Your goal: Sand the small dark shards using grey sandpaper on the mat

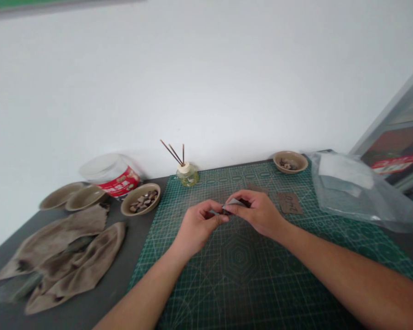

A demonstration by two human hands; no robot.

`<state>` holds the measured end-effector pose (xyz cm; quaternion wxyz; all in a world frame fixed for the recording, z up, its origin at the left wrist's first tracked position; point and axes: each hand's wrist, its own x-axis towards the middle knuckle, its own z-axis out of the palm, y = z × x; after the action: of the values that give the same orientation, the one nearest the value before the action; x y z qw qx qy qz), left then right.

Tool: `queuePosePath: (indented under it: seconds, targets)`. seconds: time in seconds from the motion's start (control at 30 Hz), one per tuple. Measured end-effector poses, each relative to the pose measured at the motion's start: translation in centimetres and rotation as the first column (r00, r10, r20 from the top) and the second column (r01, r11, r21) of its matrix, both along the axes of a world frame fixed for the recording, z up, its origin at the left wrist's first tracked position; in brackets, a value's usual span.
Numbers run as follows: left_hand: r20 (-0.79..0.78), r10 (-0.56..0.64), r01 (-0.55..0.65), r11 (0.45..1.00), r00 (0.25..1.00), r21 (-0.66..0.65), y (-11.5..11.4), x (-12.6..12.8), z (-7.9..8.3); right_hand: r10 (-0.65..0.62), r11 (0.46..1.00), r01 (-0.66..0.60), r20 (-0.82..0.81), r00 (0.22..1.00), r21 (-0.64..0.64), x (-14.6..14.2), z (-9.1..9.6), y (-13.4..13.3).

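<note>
My left hand pinches a small dark piece between thumb and fingers; its kind is mostly hidden. Meeting it at the fingertips, my right hand grips a small folded grey sheet that looks like sandpaper. Both hands are over the green cutting mat. Just right of my right hand lies a brown square with "240" handwritten on it. Another brown sheet lies flat behind the fingers, partly covered.
At left stand a bowl of brown pieces, two more bowls, a red-labelled plastic jar and crumpled stained cloths. A reed diffuser stands behind. At right are a bowl with small pieces and a clear plastic bag.
</note>
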<state>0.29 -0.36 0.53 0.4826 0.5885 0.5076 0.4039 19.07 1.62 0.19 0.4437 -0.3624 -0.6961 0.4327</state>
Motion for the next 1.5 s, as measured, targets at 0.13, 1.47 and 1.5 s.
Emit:
queuePosePath:
  seconds: [0.13, 1.47, 1.5]
  targets:
    - [0.015, -0.016, 0.016, 1.0, 1.0, 0.023, -0.08, 0.04, -0.12, -0.063, 0.997, 0.061, 0.041, 0.997, 0.056, 0.07, -0.03, 0.02]
    - [-0.073, -0.087, 0.094, 0.99, 0.994, 0.103, -0.21, -0.35, 0.01, 0.076, 0.996, -0.077, -0.011, 0.997, -0.045, -0.07, 0.52, -0.34]
    - [-0.073, -0.091, 0.098, 0.99, 0.993, 0.103, -0.21, -0.36, 0.02, 0.087, 0.995, -0.088, -0.015, 0.996, -0.055, -0.06, 0.53, -0.34]
